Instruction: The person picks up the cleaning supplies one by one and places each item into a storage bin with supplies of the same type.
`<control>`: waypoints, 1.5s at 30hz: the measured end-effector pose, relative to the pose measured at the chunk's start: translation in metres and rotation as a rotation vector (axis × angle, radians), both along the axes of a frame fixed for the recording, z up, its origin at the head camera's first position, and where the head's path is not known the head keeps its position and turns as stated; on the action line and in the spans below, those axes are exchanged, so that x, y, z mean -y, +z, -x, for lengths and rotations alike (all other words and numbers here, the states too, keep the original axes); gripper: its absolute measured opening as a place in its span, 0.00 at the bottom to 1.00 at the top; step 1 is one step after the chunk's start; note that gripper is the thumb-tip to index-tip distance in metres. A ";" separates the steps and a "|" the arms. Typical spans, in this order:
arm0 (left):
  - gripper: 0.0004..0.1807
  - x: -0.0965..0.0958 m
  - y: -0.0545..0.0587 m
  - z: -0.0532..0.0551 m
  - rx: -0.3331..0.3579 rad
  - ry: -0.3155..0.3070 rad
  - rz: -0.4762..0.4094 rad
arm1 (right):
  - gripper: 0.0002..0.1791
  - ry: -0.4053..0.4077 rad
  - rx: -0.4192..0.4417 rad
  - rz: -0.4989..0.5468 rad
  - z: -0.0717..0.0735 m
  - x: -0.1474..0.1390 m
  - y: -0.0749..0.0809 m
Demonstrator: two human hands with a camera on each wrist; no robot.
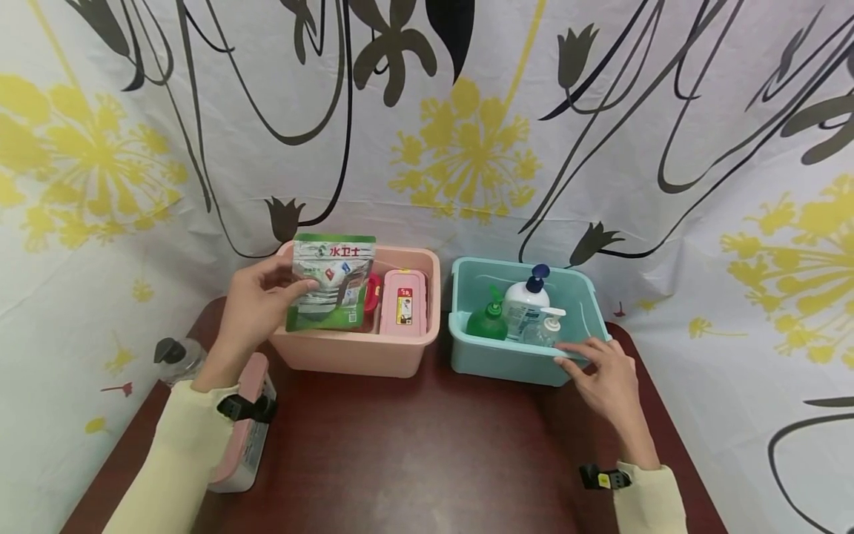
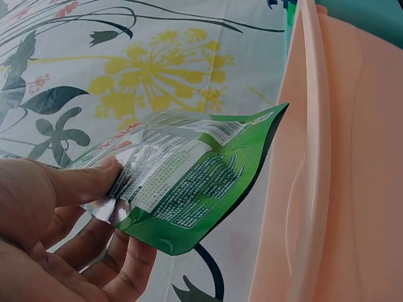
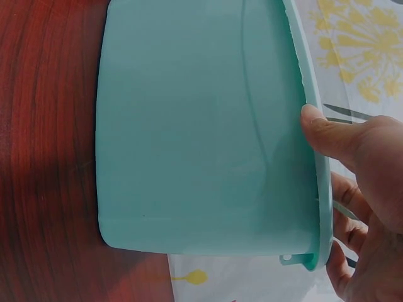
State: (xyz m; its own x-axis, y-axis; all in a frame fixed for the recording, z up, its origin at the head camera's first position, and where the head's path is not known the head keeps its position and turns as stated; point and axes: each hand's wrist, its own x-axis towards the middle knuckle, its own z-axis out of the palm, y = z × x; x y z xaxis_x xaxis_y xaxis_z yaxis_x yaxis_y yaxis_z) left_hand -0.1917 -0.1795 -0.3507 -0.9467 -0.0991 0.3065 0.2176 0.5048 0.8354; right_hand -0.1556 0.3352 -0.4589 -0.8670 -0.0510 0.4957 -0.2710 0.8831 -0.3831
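My left hand (image 1: 256,308) pinches a green and silver pouch (image 1: 336,289) between thumb and fingers, over the left part of the pink bin (image 1: 347,356). In the left wrist view, printed text covers the pouch (image 2: 189,170) and its green bottom edge faces the bin. Inside that bin sit a pink-lidded box (image 1: 403,300) and a red-handled item (image 1: 372,293), partly hidden by the pouch. My right hand (image 1: 607,374) holds the front right rim of the teal bin (image 1: 507,363), thumb outside and fingers over the edge. The right wrist view shows this grip on the bin wall (image 3: 201,138).
In the teal bin stand a white pump bottle (image 1: 523,300), a green bottle (image 1: 488,322) and a small clear pump bottle (image 1: 543,330). Left of the pink bin are a dark-capped bottle (image 1: 183,360) and a pink-topped box (image 1: 233,460). Patterned cloth (image 1: 467,148) hangs behind the dark table (image 1: 414,452).
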 end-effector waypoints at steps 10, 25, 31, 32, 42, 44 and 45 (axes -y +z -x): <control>0.18 0.004 -0.004 0.012 0.064 0.036 0.075 | 0.13 0.000 -0.012 -0.004 -0.001 0.000 0.000; 0.15 0.013 -0.020 0.024 0.060 0.008 0.173 | 0.14 0.007 -0.011 0.012 0.000 0.002 -0.001; 0.18 0.016 -0.028 0.029 0.023 -0.024 0.193 | 0.14 -0.005 0.004 0.008 0.000 0.001 -0.001; 0.19 0.017 -0.029 0.029 0.018 -0.027 0.198 | 0.14 -0.005 0.005 0.009 0.000 0.002 -0.001; 0.12 0.016 -0.034 0.029 0.001 -0.054 0.219 | 0.14 -0.005 0.013 0.020 0.000 0.000 -0.002; 0.10 0.016 -0.034 0.029 0.009 -0.053 0.218 | 0.14 -0.004 0.011 0.021 0.000 0.000 -0.002; 0.10 0.016 -0.034 0.029 0.014 -0.051 0.218 | 0.14 -0.004 0.010 0.021 0.000 -0.001 -0.002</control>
State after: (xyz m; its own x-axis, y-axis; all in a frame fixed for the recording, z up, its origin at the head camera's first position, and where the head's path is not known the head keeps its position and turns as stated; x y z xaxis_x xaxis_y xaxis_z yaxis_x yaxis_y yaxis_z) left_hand -0.2204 -0.1952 -0.3851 -0.9530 0.0161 0.3025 0.2369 0.6622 0.7109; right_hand -0.1555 0.3357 -0.4611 -0.8721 -0.0376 0.4880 -0.2638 0.8759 -0.4040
